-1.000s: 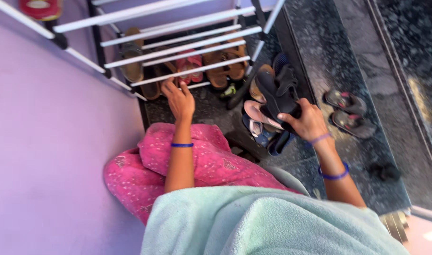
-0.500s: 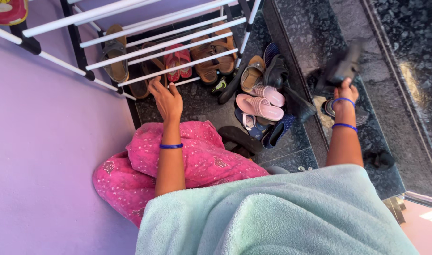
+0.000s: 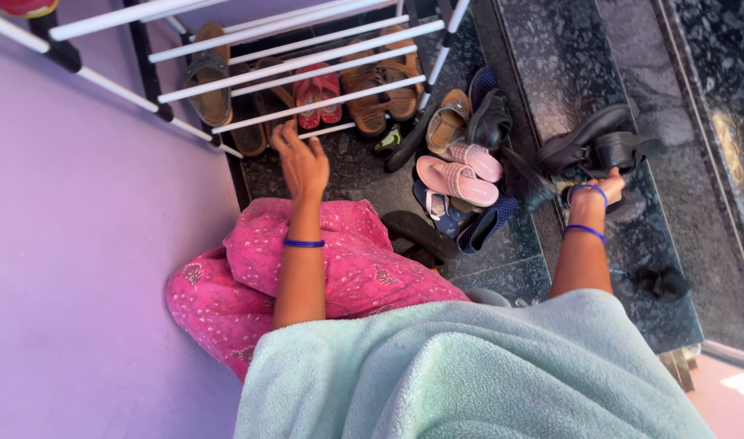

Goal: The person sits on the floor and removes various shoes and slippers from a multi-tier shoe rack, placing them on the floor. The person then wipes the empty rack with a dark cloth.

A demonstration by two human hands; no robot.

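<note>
I crouch before a white-barred shoe rack (image 3: 307, 61). My left hand (image 3: 300, 161) rests with fingers apart on the rack's lowest front bar, near pink sandals (image 3: 318, 96) and brown sandals (image 3: 384, 89). My right hand (image 3: 597, 189) is out to the right over the dark stone step, gripping black sandals (image 3: 593, 146) just above the floor. A loose pile lies between my hands: pale pink slippers (image 3: 457, 179), a tan shoe (image 3: 447, 122), dark blue shoes (image 3: 479, 228).
A purple wall (image 3: 87, 244) fills the left side. My pink garment (image 3: 339, 260) and a pale green towel (image 3: 469, 374) cover the foreground. A small dark item (image 3: 663, 281) lies on the granite step at right. Another sandal (image 3: 209, 85) sits under the rack.
My right hand took the black sandals from the pile, swung them right over the step, and has now lowered them toward the floor. My left hand stayed at the rack's bar.
</note>
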